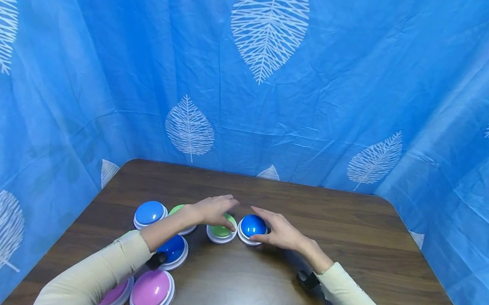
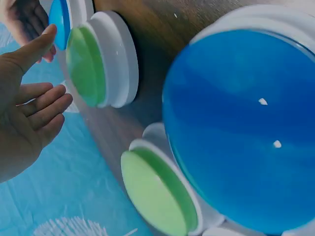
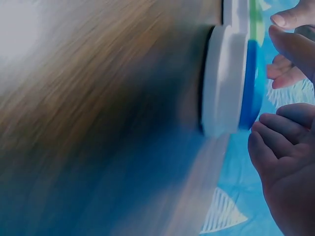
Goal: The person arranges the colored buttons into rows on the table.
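Note:
In the head view, a blue domed push button (image 1: 252, 225) on a white base sits mid-table. My right hand (image 1: 281, 230) is around its right side, thumb in front and fingers behind; contact cannot be made out. Touching or almost touching that base on the left is a green domed push button (image 1: 220, 232). My left hand (image 1: 214, 209) hovers over it, fingers extended and thumb near its dome. In the left wrist view, the left hand (image 2: 29, 118) is spread beside the green button (image 2: 86, 66). The right hand (image 3: 290, 152) has relaxed fingers by the blue dome (image 3: 252, 86).
Left on the brown table (image 1: 347, 250) are more domed buttons: light blue (image 1: 149, 212), green (image 1: 176, 209) partly behind the left wrist, dark blue (image 1: 174, 249) and two pink ones (image 1: 152, 289), one partly under the sleeve. A blue leaf-print curtain (image 1: 313, 105) surrounds the table.

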The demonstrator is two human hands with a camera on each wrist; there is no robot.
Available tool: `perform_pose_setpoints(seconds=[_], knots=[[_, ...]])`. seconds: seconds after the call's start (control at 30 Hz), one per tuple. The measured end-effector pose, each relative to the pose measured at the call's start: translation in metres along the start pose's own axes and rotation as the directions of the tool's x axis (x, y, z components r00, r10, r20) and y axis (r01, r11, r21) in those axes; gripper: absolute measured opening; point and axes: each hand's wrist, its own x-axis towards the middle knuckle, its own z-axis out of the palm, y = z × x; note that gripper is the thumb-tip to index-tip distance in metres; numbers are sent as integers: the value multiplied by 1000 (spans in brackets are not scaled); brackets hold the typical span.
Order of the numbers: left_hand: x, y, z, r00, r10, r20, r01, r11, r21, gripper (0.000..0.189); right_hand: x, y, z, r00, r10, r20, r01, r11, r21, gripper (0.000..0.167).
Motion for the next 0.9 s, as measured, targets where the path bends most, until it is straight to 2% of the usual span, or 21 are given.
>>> perform_pose_setpoints(seconds=[0.17,0.3,0.43,0.7,0.9], knots=[[-21,-2,-4,999,5,-38,-5,1000,-4,68,5,-17,6,999,-30,-14,30,999,18,77],[-40,-3,-8,996,16,-91,-15,1000,7,66,12,-32,12,992,-123,-22,123,992,19,77],[-60,-8,-12,993,-15,-119,14,1000,-5,67,22,-50,18,981,-193,-12,193,981,5,77],[-106,-29,-14,988,-118,-101,111,991,-78,70,49,-78,35,974,-220,49,219,976,14,78],[-134,-38,-14,986,-163,-47,161,986,-45,78,66,-92,55,965,-254,61,256,966,-32,78]])
